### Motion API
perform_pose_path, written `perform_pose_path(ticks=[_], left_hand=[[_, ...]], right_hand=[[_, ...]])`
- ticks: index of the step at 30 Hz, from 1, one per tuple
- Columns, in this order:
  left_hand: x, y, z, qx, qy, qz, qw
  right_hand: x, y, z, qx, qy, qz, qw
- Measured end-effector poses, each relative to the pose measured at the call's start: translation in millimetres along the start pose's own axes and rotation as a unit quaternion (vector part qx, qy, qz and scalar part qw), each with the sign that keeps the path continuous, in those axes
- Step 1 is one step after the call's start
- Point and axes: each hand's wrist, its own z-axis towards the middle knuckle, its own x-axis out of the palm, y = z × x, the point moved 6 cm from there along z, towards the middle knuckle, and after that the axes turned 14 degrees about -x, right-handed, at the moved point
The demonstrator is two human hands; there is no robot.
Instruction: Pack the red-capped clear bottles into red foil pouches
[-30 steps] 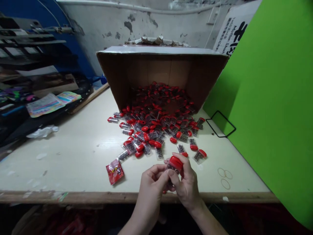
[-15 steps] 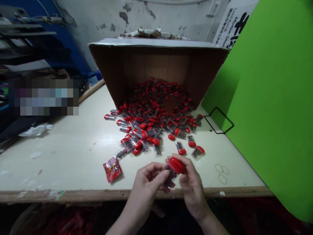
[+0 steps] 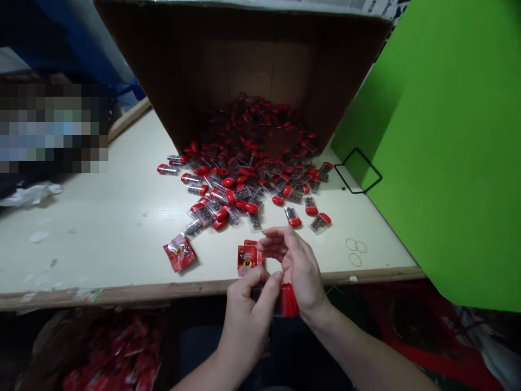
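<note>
My left hand (image 3: 250,304) pinches a small clear container with a red cap (image 3: 288,300) between thumb and fingers, just in front of the table edge. Its capped end points right, against or close to the heel of my right hand (image 3: 299,266); I cannot tell if they touch. My right hand is open, its fingers stretched to the left. By those fingertips, red printed packets (image 3: 247,259) lie at the table's front edge, partly covered. Further left lies another red printed packet (image 3: 179,253). Beyond my hands spreads a heap of red-capped clear containers (image 3: 244,179) filled with dark beads.
A cardboard box (image 3: 154,87) lies on its side, the heap spilling from its mouth. At the right stand a green panel (image 3: 448,152) and a black wire frame (image 3: 358,171). Rubber bands (image 3: 355,259) lie near the right edge. Red packets (image 3: 122,347) fill a container below the table.
The view has tilted downward. My left hand has brought the red-capped container below the table edge. My right hand has left the cap and opened; red packets now show beside its fingers.
</note>
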Motion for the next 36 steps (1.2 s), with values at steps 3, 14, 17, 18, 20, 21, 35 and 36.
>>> perform_pose_path(ticks=[3, 14, 17, 18, 20, 21, 35, 36], left_hand=[[-1.5, 1, -6, 0.02, -0.013, 0.012, 1.0], [-0.6, 10, 8, -0.037, 0.001, -0.074, 0.997], [4.2, 16, 15, -0.072, 0.002, -0.176, 0.982], [4.3, 18, 16, -0.073, -0.004, -0.199, 0.977], [1.4, 19, 17, -0.063, -0.025, -0.221, 0.973], [-0.9, 20, 17, -0.056, -0.036, -0.219, 0.973], [-14.8, 18, 11, 0.001, -0.069, -0.067, 0.995], [-14.3, 18, 12, 0.0, -0.069, -0.07, 0.995]], right_hand=[[-5, 6, -8, -0.048, -0.052, -0.034, 0.997], [2, -11, 12, 0.045, -0.076, 0.109, 0.99], [-5, -20, 12, 0.073, -0.126, 0.154, 0.977], [-8, -22, 8, 0.067, -0.135, 0.151, 0.977], [-15, -23, -5, 0.042, -0.141, 0.127, 0.981], [-17, -23, -12, 0.031, -0.135, 0.114, 0.984], [-22, -14, -30, 0.049, -0.012, 0.019, 0.999], [-23, -15, -31, 0.049, -0.021, 0.025, 0.998]])
